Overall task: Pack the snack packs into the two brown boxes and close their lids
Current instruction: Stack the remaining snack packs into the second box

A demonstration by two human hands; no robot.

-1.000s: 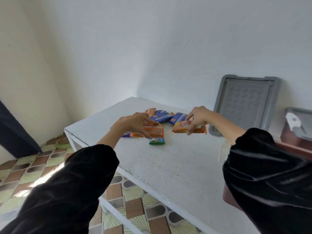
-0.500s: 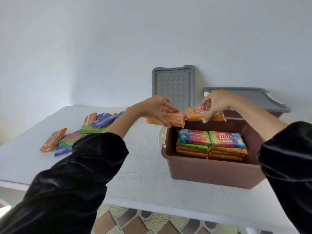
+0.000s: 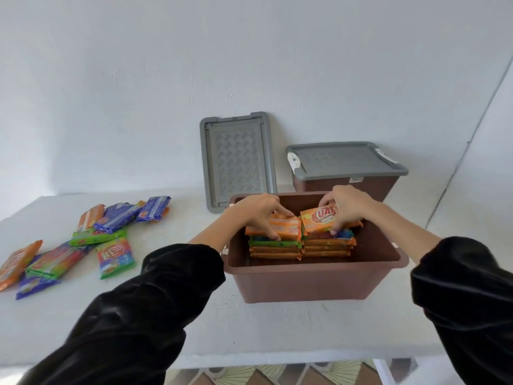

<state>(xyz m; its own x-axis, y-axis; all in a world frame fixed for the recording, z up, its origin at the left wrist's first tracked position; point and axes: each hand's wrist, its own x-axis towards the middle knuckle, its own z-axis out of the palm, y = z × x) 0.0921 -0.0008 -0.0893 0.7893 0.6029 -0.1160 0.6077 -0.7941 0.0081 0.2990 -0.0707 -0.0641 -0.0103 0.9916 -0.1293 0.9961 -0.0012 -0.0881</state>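
My left hand (image 3: 256, 212) grips an orange snack pack (image 3: 288, 227) and my right hand (image 3: 345, 202) grips a second orange pack (image 3: 319, 219), fingers curled round each. Both packs are inside the open brown box (image 3: 305, 284), on top of the two stacks (image 3: 327, 247) that lie there side by side. Loose packs (image 3: 111, 232) lie scattered on the white table (image 3: 249, 323), well off to the left. A grey lid (image 3: 237, 162) leans against the wall behind the box, and the second brown box (image 3: 347, 184) stands back right with its lid on.
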